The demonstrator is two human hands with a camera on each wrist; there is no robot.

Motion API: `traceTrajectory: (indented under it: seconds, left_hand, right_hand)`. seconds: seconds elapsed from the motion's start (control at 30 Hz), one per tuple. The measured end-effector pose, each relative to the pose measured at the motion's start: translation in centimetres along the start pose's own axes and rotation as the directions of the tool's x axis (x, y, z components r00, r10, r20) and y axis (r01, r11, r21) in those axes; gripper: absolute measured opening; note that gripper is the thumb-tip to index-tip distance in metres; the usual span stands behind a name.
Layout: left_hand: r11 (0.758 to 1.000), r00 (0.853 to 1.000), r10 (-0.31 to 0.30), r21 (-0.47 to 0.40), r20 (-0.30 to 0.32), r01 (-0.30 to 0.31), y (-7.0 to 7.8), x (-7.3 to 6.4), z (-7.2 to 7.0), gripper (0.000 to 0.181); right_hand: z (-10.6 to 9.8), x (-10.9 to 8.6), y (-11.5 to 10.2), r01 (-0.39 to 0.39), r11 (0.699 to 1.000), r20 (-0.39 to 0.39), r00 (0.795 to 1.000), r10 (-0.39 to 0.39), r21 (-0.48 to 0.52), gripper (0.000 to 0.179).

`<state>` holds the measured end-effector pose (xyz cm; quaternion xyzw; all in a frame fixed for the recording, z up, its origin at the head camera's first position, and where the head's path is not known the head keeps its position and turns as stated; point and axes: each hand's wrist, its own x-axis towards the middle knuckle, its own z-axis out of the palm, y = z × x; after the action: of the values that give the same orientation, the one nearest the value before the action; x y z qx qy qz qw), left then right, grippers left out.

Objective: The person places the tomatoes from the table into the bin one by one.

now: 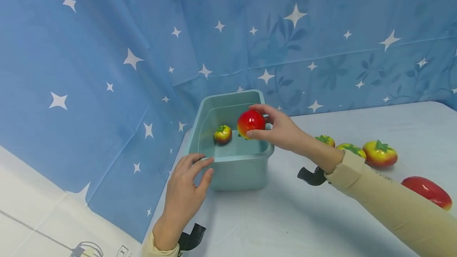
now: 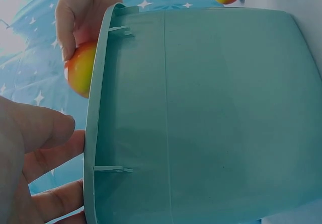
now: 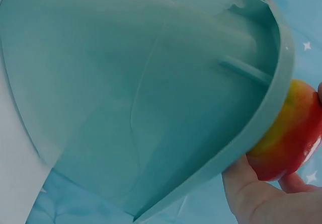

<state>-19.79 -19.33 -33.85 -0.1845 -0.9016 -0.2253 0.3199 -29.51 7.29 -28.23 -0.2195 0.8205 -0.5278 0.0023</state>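
My right hand (image 1: 282, 130) holds a glossy red and yellow artificial persimmon (image 1: 251, 121) between thumb and fingers, over the right side of a teal plastic bin (image 1: 238, 175). A bit of green calyx shows on its underside. Inside the bin, another persimmon (image 1: 223, 134) lies on the floor to the left. My left hand (image 1: 185, 191) is at the bin's near left corner, fingers loosely spread. In the left wrist view its fingertips (image 2: 75, 142) meet the rim, with the thumb apart. The right wrist view shows the held persimmon (image 3: 289, 138) beyond the rim, partly hidden by it.
On the white table (image 1: 285, 217) to the right, several more persimmons, one of them large (image 1: 380, 154), stand partly behind my right forearm. A red oblong fruit (image 1: 427, 191) lies nearer, partly covered by the sleeve. A blue star-patterned cloth (image 1: 228, 50) rises behind and left of the bin.
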Motion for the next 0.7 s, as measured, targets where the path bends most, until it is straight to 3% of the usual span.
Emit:
traceTrajectory:
  seconds: [0.27, 0.7]
  left_hand:
    - [1.000, 1.000, -0.009, -0.003, 0.006, 0.009, -0.1, -0.1, 0.1, 0.024]
    - [1.000, 1.000, -0.014, -0.007, 0.007, 0.014, 0.0, 0.0, 0.1, 0.024]
  right_hand:
    - [1.9, 0.5, 0.1, 0.084, 0.996, 0.026, 0.996, -0.083, -0.028, 0.076]
    - [3.3, 0.4, -0.6, 0.118, 0.985, 0.070, 0.991, -0.110, -0.129, 0.074]
